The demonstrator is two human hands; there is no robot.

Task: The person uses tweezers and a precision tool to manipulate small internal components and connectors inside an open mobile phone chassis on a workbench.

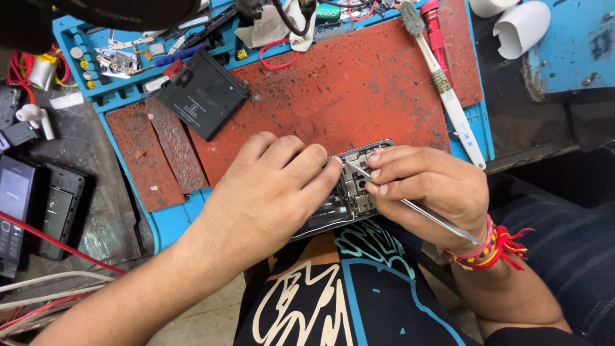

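Note:
An opened phone [351, 192] with its back off lies at the near edge of a worn red work mat [346, 96], its circuit board exposed. My left hand [269, 192] rests on the phone's left part and holds it down, fingertips at the board. My right hand [429, 186] grips metal tweezers [410, 205], whose tips touch the board near the phone's top end. A red thread band circles my right wrist.
A black phone battery [204, 93] lies on the mat at the upper left. A toothbrush [442, 83] and a red-handled tool [435, 32] lie at the right. Small parts fill the blue tray [115, 61]. Two dark phones [38, 205] and wires sit at the left.

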